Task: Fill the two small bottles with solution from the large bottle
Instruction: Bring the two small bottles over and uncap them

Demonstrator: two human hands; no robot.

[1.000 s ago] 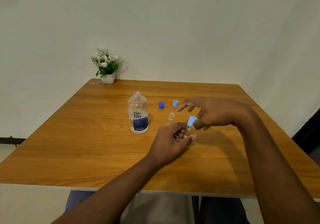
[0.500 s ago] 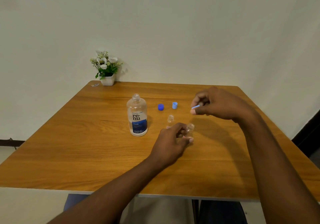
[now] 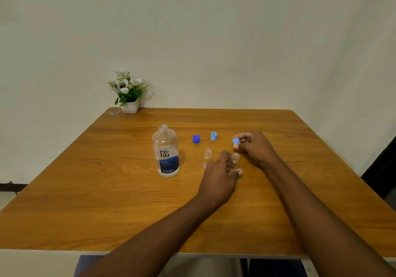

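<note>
wooden table (image 3: 107, 191): left hand (image 3: 217, 176) gripped an uncapped small bottle (image 3: 235, 158) — right hand (image 3: 255, 146), just beyond, pinched a pale blue cap (image 3: 235, 141); large bottle (image 3: 165, 151) stood left of both grips.

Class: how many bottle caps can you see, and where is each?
3. A dark blue cap and a light blue cap lie on the table; the right hand pinches a third cap.

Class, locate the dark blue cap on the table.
In the head view, the dark blue cap lies between the large bottle on its left and the free light blue cap on its right.
</note>
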